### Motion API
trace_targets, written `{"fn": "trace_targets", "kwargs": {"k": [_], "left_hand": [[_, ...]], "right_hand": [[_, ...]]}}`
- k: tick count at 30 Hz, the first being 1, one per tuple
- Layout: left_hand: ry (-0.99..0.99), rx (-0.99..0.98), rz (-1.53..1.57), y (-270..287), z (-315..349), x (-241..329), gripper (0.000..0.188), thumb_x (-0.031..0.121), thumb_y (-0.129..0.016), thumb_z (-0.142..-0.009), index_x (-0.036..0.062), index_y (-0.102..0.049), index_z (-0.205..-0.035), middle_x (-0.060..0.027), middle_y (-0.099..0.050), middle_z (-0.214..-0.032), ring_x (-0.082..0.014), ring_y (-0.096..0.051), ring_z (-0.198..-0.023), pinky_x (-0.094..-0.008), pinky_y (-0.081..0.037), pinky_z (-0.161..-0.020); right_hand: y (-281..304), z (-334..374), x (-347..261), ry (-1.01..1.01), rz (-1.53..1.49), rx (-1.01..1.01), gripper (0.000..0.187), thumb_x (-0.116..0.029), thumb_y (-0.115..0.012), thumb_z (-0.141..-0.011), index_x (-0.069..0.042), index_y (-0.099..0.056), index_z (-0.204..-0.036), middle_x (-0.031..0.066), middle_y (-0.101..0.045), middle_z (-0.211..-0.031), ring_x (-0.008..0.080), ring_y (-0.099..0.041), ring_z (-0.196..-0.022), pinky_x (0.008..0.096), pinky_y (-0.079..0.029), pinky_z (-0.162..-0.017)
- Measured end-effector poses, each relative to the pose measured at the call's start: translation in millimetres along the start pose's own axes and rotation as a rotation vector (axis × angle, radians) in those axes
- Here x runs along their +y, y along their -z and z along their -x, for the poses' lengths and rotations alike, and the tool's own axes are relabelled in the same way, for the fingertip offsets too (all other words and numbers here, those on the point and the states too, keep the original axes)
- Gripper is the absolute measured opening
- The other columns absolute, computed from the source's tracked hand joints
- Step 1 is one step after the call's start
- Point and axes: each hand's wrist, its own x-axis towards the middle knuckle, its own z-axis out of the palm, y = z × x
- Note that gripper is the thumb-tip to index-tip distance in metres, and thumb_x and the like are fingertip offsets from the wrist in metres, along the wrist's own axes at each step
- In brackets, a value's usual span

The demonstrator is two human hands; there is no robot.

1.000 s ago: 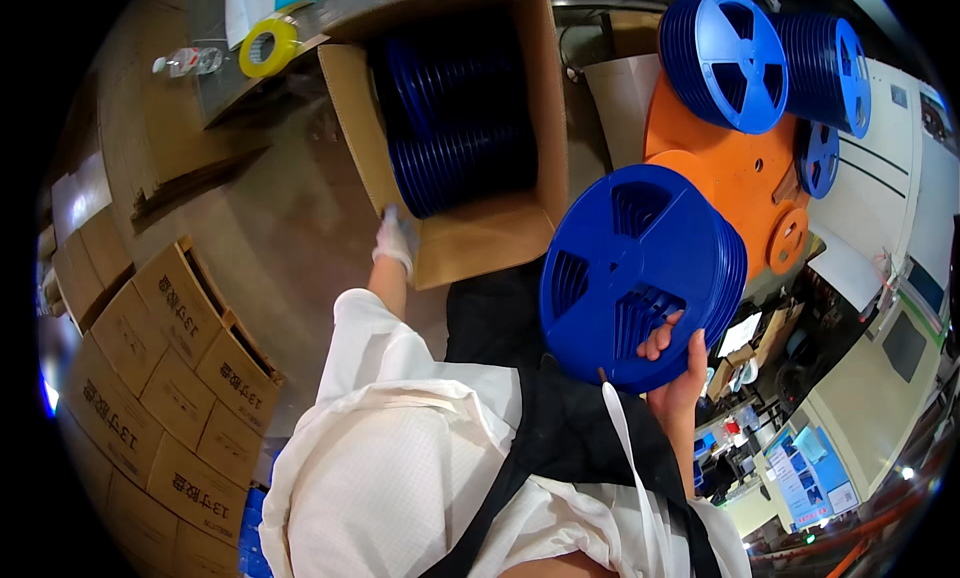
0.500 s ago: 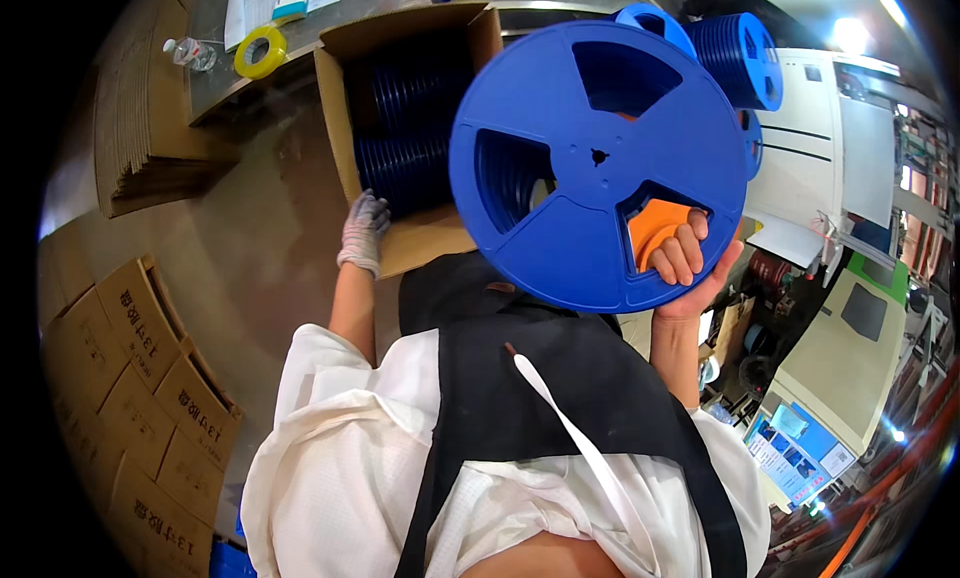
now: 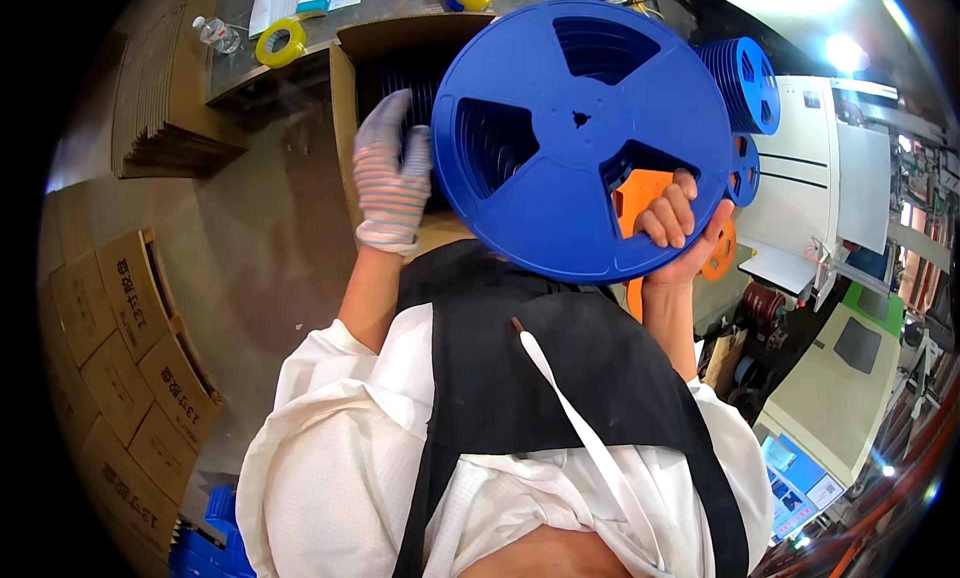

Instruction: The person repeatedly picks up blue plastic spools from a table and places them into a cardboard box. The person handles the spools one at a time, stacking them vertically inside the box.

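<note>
My bare right hand (image 3: 675, 223) grips a large blue plastic reel (image 3: 545, 203) near its lower right rim, its fingers curled through a window in the disc. More blue discs show through the upper windows, stacked behind the front one. My left hand (image 3: 390, 183), in a striped knit glove, is raised just left of the reel, thumb and fingers apart and holding nothing. Behind both stands an open cardboard box (image 3: 343, 103) with dark blue reels (image 3: 400, 81) inside, largely covered by the reel and my glove. An orange reel (image 3: 719, 254) partly shows beyond my right hand.
A grey worktable (image 3: 235, 73) at the far left carries clear yellow tape (image 3: 264, 48), a plastic bottle (image 3: 220, 38) and papers. More blue reels (image 3: 735, 83) stand at the far right. Stacked cartons (image 3: 115, 323) and flat cardboard (image 3: 150, 128) line the left; a beige machine (image 3: 830, 408) is at right.
My left hand has left the box's near left edge and moved up and right beside the reel, opening out. The blue reel and my right hand have shifted slightly left and up.
</note>
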Motion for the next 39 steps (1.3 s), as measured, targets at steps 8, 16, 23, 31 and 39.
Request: {"fn": "trace_targets", "kwargs": {"k": [8,16,23,31,39], "left_hand": [[-0.569,-0.541,-0.087,-87,10,121,0.060,0.043,-0.045,-0.092,0.0046,-0.042,-0.138,-0.0206,-0.040,-0.143,-0.0338,-0.037,-0.134,-0.0433,-0.021,-0.114],[0.324,-0.334,-0.519,-51,18,-123,0.057,0.045,-0.035,-0.096,0.0062,-0.046,-0.136,-0.0199,-0.038,-0.144,-0.0383,-0.032,-0.134,-0.0445,-0.022,-0.113],[0.303,-0.638,-0.089,-64,18,40,0.063,0.042,-0.059,-0.087,0.0042,-0.044,-0.136,-0.0243,-0.051,-0.130,-0.0342,-0.048,-0.124,-0.0386,-0.038,-0.103],[0.704,-0.629,1.209,-40,37,35,0.081,0.024,-0.070,-0.082,0.0079,-0.025,-0.147,-0.0208,-0.055,-0.121,-0.0281,-0.055,-0.113,-0.0397,-0.044,-0.099],[0.707,-0.541,2.245,15,23,21,0.074,0.040,-0.063,-0.082,-0.0045,-0.036,-0.135,-0.0200,-0.050,-0.119,-0.0338,-0.054,-0.114,-0.0473,-0.040,-0.107]], "right_hand": [[3,19,8,-0.160,0.078,0.015,0.050,-0.054,-0.057,-0.089,-0.007,-0.044,-0.098,-0.0028,-0.040,-0.059,0.0080,-0.039,-0.049,0.0243,-0.034,-0.049],[3,24,-14,-0.025,0.114,0.050,0.047,-0.051,-0.058,-0.090,-0.007,-0.043,-0.097,-0.0024,-0.039,-0.061,0.0079,-0.040,-0.049,0.0241,-0.034,-0.050],[-5,10,-3,-0.038,0.226,0.118,0.051,-0.053,-0.059,-0.088,-0.006,-0.046,-0.101,-0.0017,-0.040,-0.064,0.0091,-0.041,-0.052,0.0252,-0.036,-0.053],[-46,6,34,-0.181,0.739,0.295,0.053,-0.038,-0.062,-0.089,0.003,-0.048,-0.121,0.0194,-0.065,-0.103,0.0306,-0.067,-0.095,0.0407,-0.053,-0.087],[-19,10,21,-0.068,0.522,0.364,0.041,-0.045,-0.042,-0.099,-0.006,-0.051,-0.104,-0.0001,-0.041,-0.069,0.0102,-0.038,-0.059,0.0260,-0.036,-0.059]]}}
